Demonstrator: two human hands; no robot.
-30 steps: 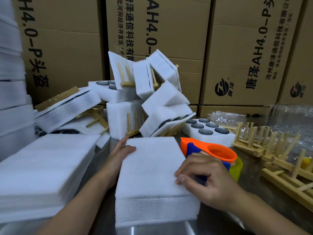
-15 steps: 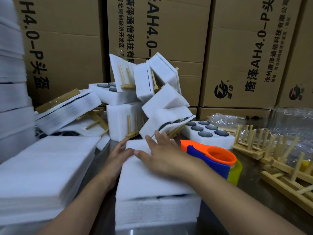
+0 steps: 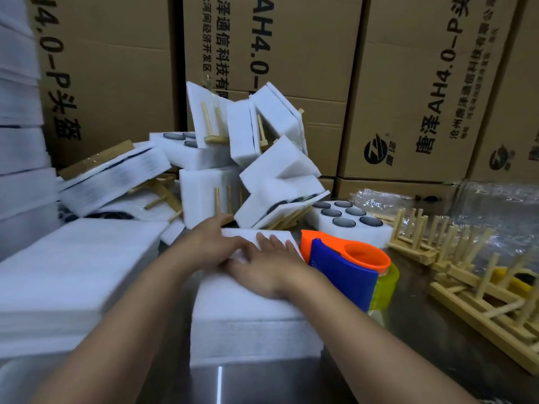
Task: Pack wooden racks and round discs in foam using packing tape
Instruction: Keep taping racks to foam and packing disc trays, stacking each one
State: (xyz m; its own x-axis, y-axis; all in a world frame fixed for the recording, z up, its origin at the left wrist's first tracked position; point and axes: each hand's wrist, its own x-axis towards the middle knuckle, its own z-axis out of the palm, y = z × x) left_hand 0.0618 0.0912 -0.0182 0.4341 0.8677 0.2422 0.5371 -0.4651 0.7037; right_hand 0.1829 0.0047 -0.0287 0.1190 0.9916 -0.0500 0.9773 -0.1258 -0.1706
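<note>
A white foam block [image 3: 250, 319] lies in front of me on the steel table. My left hand [image 3: 210, 243] and my right hand [image 3: 265, 266] both lie flat on its far top, fingers straight, side by side. An orange and blue tape dispenser [image 3: 344, 263] with a yellow-green tape roll stands just right of the block. Behind it sits a foam tray with round dark discs [image 3: 347, 217]. Loose wooden racks [image 3: 478, 275] lie at the right.
A heap of packed foam parcels [image 3: 242, 158] with wooden pegs sticking out fills the middle back. A stack of foam sheets [image 3: 64, 272] lies at the left. Cardboard cartons [image 3: 408, 83] wall off the back. Clear plastic bags [image 3: 495, 205] lie at the far right.
My right hand let go of the tape dispenser and moved left onto the foam block's top. It now presses flat beside my left hand. The block's top layer closed down.
</note>
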